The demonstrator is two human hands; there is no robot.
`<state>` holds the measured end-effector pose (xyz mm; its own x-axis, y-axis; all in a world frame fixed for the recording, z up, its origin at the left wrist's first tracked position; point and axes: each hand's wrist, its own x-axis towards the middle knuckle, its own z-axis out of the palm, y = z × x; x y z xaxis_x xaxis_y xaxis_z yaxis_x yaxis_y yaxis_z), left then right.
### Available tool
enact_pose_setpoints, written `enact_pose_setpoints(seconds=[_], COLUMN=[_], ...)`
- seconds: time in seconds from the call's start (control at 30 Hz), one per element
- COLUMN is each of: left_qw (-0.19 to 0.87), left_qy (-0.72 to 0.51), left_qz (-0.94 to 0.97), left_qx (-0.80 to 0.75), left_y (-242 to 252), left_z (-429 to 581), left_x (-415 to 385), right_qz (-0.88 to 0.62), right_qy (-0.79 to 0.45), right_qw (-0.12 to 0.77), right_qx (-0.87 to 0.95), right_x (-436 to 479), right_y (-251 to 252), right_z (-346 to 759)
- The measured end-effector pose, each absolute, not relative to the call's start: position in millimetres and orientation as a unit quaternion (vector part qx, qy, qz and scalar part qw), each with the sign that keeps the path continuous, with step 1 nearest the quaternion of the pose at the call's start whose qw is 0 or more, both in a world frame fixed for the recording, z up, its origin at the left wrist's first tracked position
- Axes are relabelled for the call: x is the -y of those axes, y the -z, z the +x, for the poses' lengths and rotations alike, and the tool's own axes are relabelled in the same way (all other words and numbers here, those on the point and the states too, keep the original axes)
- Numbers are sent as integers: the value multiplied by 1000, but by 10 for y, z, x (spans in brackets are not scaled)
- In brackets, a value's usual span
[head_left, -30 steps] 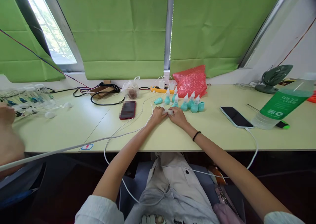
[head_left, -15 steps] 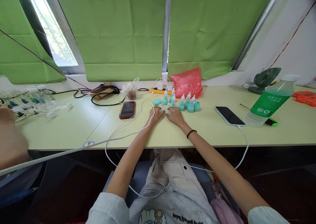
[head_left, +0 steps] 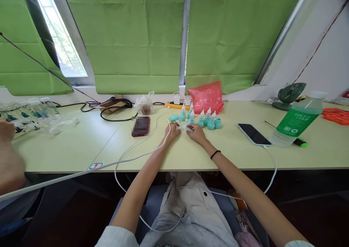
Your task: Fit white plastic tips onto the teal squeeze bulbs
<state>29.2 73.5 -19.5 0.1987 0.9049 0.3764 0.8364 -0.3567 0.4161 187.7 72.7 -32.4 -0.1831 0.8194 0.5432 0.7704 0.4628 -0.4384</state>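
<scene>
My left hand [head_left: 171, 131] and my right hand [head_left: 196, 133] rest together on the pale green table [head_left: 81, 149], fingers pinched around a small whitish piece [head_left: 184, 128] held between them. Just beyond my fingers stands a cluster of small teal bottles with white tips [head_left: 203, 119]; one teal piece [head_left: 173, 117] lies on its side to the left. A black band circles my right wrist. A white cable [head_left: 141, 154] runs past my left hand.
A dark red phone [head_left: 141, 126] lies left of my hands, a black phone [head_left: 254, 134] and a green-labelled water bottle [head_left: 296, 120] to the right. A red bubble-wrap bag [head_left: 207, 96], power strip [head_left: 176, 104] and small fan [head_left: 289, 94] sit at the back. Another person's arm [head_left: 8, 156] is at the far left.
The camera view shifted slightly; my hands stay together by the teal bottles, still working the small whitish piece between the fingertips.
</scene>
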Motion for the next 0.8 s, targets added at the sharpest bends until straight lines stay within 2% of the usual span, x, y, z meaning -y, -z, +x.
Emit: enact_pose_setpoints(seconds=[0.53, 0.8], left_qw=[69, 49], left_qy=[-312, -351], left_qz=[767, 691], left_qx=[-556, -630], left_y=[174, 173], left_z=[327, 251], left_x=[-674, -693], right_qz=[-487, -500], right_qy=[-78, -72], right_qw=[418, 423], right_qx=[763, 752], right_x=[-719, -796], right_y=[277, 327], right_z=[1955, 1995])
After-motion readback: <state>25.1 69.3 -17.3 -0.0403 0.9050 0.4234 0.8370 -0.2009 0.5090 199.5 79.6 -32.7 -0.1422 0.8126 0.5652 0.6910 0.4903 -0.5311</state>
